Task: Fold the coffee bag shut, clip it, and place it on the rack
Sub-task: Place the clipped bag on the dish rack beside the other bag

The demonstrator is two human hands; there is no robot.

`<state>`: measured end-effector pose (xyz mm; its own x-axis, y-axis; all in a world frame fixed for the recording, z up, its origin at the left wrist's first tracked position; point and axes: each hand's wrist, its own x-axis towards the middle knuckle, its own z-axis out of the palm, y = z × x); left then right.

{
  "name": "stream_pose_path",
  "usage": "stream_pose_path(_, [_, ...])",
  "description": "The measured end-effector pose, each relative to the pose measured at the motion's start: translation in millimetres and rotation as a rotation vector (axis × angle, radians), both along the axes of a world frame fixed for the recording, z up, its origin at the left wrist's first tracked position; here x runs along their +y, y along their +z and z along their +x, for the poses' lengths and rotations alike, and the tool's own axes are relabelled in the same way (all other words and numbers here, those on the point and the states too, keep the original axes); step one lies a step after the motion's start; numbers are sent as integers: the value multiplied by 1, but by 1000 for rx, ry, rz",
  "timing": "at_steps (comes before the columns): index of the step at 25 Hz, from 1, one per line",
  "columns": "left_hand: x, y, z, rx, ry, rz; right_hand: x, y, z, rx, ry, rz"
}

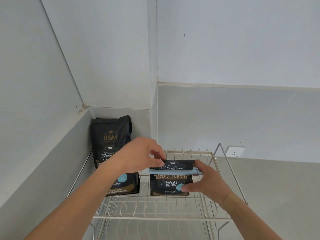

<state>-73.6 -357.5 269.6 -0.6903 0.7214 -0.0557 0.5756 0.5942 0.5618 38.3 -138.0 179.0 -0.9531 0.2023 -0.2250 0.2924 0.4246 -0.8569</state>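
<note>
A black coffee bag stands upright on the top tier of a cream wire rack. Its top is folded over, and a long pale blue clip runs across the fold. My left hand pinches the folded top at its left corner. My right hand grips the bag's right side, thumb pressed on the front and fingers near the clip's right end.
A second, taller black coffee bag with its top unfolded stands on the rack's left side, leaning into the wall corner. A white wall socket sits behind the rack to the right. A grey counter spreads right of the rack.
</note>
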Motion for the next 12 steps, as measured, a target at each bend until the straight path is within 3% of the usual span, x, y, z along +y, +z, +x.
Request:
stream_pose_path(7, [8,3,-3,104,-79,-63,1,1,-8,-17,37,79])
stream_pose_path(12, [9,7,-12,151,-19,-63,1,10,-19,30,45,130])
